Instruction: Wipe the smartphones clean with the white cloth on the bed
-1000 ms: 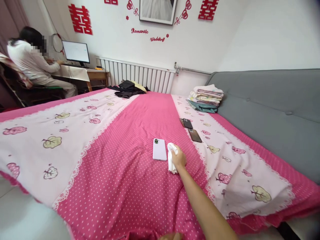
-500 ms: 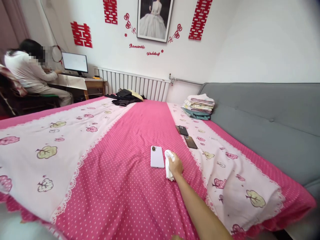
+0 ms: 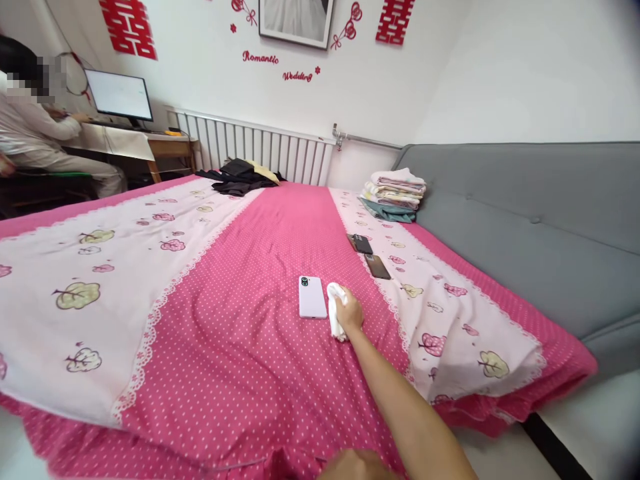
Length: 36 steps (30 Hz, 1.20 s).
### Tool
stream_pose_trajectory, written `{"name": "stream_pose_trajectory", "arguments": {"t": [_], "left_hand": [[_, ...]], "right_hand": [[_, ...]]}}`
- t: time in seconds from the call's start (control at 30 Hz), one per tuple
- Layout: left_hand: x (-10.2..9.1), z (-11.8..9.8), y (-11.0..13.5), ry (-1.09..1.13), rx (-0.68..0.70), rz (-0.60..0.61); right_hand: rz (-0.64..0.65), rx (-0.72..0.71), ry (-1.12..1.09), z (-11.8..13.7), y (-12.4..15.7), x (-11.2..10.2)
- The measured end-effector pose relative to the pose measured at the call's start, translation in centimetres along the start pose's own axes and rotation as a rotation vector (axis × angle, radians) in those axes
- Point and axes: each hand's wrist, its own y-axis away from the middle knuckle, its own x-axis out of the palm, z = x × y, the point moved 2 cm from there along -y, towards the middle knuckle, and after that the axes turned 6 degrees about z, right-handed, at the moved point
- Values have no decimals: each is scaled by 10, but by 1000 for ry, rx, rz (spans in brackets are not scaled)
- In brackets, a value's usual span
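Note:
My right hand [image 3: 351, 311] is closed around a folded white cloth [image 3: 336, 321] and rests on the pink dotted bedspread [image 3: 270, 373]. Just left of the cloth, a pale lilac phone [image 3: 313, 298] lies back up, its camera lenses at the top left; a narrow gap separates the two. At the bottom edge, a rounded bit of skin, apparently my left hand [image 3: 357, 465], is cut off by the frame with its fingers hidden. Farther off to the right lie a black phone [image 3: 362, 244] and a brownish, shiny phone-like slab [image 3: 379, 267].
Folded cloths [image 3: 395, 190] are stacked by the grey headboard [image 3: 505, 193]. Dark clothes [image 3: 237, 177] lie at the bed's far left corner. A radiator [image 3: 250, 143] lines the wall. At far left, a person [image 3: 30, 127] sits at a desk with a monitor [image 3: 119, 95].
The view has tilted down and shifted slightly, so everything sits higher in the picture. More of the rounded skin shape shows at the bottom. My right hand still grips the white cloth beside the phone.

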Motion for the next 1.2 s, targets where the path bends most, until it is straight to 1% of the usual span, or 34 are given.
{"name": "stream_pose_trajectory", "arguments": {"t": [0.03,0.07,0.1,0.13,0.17,0.23,0.3,0.33,0.37,0.4,0.43,0.47,0.53,0.57,0.63,0.73,0.9,1.2], "left_hand": [[-13,-4,4,-30,5,-21],[-30,-7,8,-83,6,-94],[-54,-11,13,-228,-11,-247],[-81,-14,18,-378,-74,-408],[-110,-15,22,-434,-131,-507],[-171,-13,27,-518,-242,-655],[-226,-1,28,-621,-360,-754],[-248,9,29,-673,-414,-784],[-265,21,30,-723,-472,-803],[-276,35,31,-765,-532,-809],[-283,49,33,-797,-594,-808],[-286,64,35,-826,-643,-790],[-284,87,40,-899,-697,-763],[-282,96,42,-934,-712,-752],[-280,107,44,-995,-724,-739],[-281,111,44,-1062,-723,-738],[-285,110,43,-1124,-710,-758],[-280,105,43,-1144,-726,-752]], "right_hand": [[0,0,0,0,0,0],[0,0,0,1,0,-1],[0,0,0,1,0,-1],[0,2,-1,1,0,-1],[0,4,-1,1,0,-2],[0,10,-2,0,0,-1],[1,17,-2,-2,-2,-1],[2,21,-2,-3,-3,0],[2,24,-2,-4,-4,1],[1,27,-2,-4,-5,1],[-1,29,-3,-5,-6,2],[-3,31,-3,-5,-7,2],[-7,35,-2,-5,-9,3],[-9,38,-1,-5,-9,3],[-13,43,5,-4,-11,2],[-15,46,15,-2,-12,1],[-12,44,21,0,-12,0],[22,47,21,1,-12,1]]}}
